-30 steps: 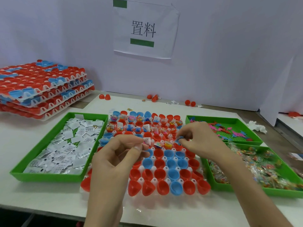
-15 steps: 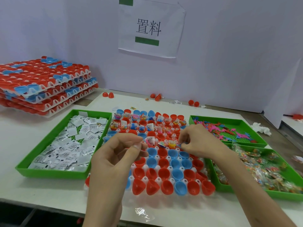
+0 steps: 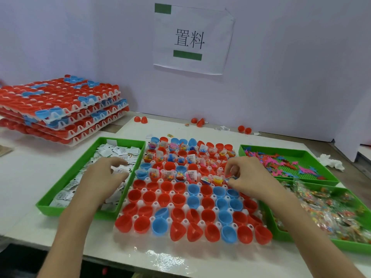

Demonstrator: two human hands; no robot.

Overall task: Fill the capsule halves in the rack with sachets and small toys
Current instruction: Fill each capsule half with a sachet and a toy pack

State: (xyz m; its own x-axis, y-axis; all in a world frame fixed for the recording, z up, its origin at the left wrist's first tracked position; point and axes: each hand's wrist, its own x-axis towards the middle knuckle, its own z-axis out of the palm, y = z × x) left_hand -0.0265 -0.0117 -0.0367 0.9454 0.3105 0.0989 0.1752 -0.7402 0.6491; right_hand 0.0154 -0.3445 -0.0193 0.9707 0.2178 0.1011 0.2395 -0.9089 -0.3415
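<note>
Your left hand [image 3: 102, 177] has swung, fingers loose, over the white paper sachets [image 3: 118, 150] beneath them for the next fill. Your right hand [image 3: 249, 177] pinches a small wrapped toy [image 3: 230, 179].

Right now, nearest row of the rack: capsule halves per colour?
Red capsule halves: 7
Blue capsule halves: 2
Total: 9

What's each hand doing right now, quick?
Left hand: over the sachets, grip cannot be told.
Right hand: pinching a small toy.
</note>
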